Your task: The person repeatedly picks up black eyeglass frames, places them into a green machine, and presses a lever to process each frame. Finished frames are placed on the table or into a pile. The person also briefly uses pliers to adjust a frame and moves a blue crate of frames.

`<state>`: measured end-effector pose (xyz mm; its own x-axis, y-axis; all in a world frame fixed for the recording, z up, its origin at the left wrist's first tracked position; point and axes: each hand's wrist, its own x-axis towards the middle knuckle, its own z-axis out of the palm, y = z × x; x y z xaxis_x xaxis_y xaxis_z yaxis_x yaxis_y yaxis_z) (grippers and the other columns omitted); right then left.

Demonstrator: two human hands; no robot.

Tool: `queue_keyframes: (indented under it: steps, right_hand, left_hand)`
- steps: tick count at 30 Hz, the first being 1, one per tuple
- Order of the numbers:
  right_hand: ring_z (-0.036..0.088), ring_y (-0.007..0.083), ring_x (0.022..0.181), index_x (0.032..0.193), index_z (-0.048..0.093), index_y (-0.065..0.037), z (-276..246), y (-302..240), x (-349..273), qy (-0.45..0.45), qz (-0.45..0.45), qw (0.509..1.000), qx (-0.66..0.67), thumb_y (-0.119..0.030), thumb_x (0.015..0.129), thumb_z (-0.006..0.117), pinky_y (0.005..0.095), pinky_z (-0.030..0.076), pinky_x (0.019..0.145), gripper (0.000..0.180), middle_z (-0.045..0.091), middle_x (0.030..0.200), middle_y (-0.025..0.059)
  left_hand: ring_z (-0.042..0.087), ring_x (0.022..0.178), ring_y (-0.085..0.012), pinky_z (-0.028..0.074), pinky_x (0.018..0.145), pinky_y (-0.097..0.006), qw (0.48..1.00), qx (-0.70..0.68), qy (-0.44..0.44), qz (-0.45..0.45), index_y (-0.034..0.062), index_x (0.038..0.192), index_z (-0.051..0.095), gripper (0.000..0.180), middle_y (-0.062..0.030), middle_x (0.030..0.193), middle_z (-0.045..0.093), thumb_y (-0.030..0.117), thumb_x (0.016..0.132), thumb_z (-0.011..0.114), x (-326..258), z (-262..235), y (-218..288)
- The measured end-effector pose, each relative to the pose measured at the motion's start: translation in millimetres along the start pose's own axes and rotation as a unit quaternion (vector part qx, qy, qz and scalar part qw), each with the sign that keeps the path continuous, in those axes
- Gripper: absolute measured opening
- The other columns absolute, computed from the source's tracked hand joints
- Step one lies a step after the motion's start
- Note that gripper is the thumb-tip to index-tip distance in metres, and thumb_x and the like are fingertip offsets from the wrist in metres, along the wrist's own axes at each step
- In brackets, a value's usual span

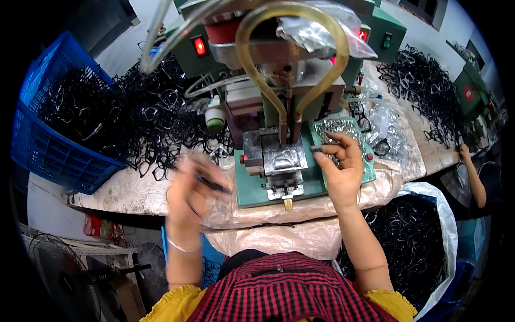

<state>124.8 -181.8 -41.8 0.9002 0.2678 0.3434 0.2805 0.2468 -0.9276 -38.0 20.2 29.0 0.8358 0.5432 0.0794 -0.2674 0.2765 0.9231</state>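
Frame (214,184), dark and slim, is grasped in the left hand (194,185) over the bench, left of the green base (248,188), as seen in the head view. The hand is blurred, so the exact hold of each finger cannot be told; by the look of it, the frame is gripped at one side so that the rest is left free of the palm.

The right hand (344,174) is raised by the base's right edge, its thumb and forefinger brought close together and its other fingers curled loosely. Something small and dark (316,148) is seen at the fingertips; whether it is pinched there, or is merely a covered or stained fingertip, cannot be told. The green tray (368,175) of metal bits (335,129) is partly hidden by this hand, probably being set there for easy reach.

Between the hands, near the front edge of the base, a metal block (284,160) is mounted. The prongs of a looped tube (243,43) are held above it, apparently so that both are lined up.

More frames are heaped (161,107) on the bench's left side, beside a blue crate (70,170), likely for handy supply. Others are held in a white-rimmed sack (451,231) below the front edge, to the right.
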Motion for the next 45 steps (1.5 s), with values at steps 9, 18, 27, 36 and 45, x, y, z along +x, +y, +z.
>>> queue_keyframes:
  steps: [9, 18, 27, 36, 45]
  right_hand:
    - [0.061, 0.0106, 0.089, 0.103, 0.066, 0.0, -65, 35, 21, 0.106, 0.012, 0.984, -0.142, -0.001, 0.087, 0.063, 0.0229, 0.048, 0.081, 0.016, 0.067, 0.096, 0.0046]
    - [0.062, 0.0234, 0.08, 0.09, 0.072, -0.005, -51, 42, 34, 0.051, -0.147, 0.889, -0.43, -0.008, 0.079, 0.072, 0.0331, 0.049, 0.075, 0.011, 0.064, 0.084, 0.0102]
    - [0.057, 0.0284, 0.092, 0.076, 0.07, -0.011, -17, 58, 60, -0.045, -0.185, 0.726, -0.66, -0.015, 0.071, 0.068, 0.042, 0.046, 0.069, 0.007, 0.058, 0.087, 0.0078]
    - [0.061, 0.0135, 0.091, 0.108, 0.066, 0.002, -68, 73, 22, 0.223, 0.017, 0.971, -0.085, -0.006, 0.091, 0.062, 0.0259, 0.047, 0.087, 0.019, 0.068, 0.1, 0.0051]
    - [0.059, 0.0124, 0.096, 0.108, 0.066, 0.001, -44, 72, 38, 0.095, -0.031, 0.988, -0.114, -0.004, 0.09, 0.062, 0.0251, 0.045, 0.089, 0.019, 0.066, 0.103, 0.0059]
  left_hand:
    - [0.068, 0.066, -0.0349, 0.056, 0.058, -0.036, 0.889, -0.189, -0.171, -0.381, 0.0068, 0.093, 0.049, 0.022, -0.0281, 0.083, 0.066, 0.025, 0.1, 0.039, -14, 66, -54]
    - [0.068, 0.065, -0.037, 0.057, 0.058, -0.038, 0.892, -0.203, -0.16, -0.371, 0.0046, 0.094, 0.049, 0.023, -0.028, 0.082, 0.066, 0.023, 0.099, 0.037, -12, 70, -54]
    - [0.067, 0.075, -0.0259, 0.055, 0.061, -0.032, 0.927, -0.08, -0.207, -0.301, -0.0023, 0.106, 0.052, 0.031, -0.0234, 0.086, 0.066, 0.026, 0.102, 0.041, -32, 21, -51]
    - [0.064, 0.083, -0.0174, 0.049, 0.072, -0.029, 0.851, 0.422, 0.304, 0.077, -0.0007, 0.098, 0.058, 0.014, -0.011, 0.086, 0.067, 0.011, 0.091, 0.059, -49, -180, -24]
    - [0.066, 0.082, -0.0362, 0.051, 0.072, -0.042, 0.648, 0.71, 0.255, -0.103, -0.0004, 0.111, 0.06, 0.05, -0.0234, 0.089, 0.067, 0.029, 0.073, 0.072, 18, -213, -75]
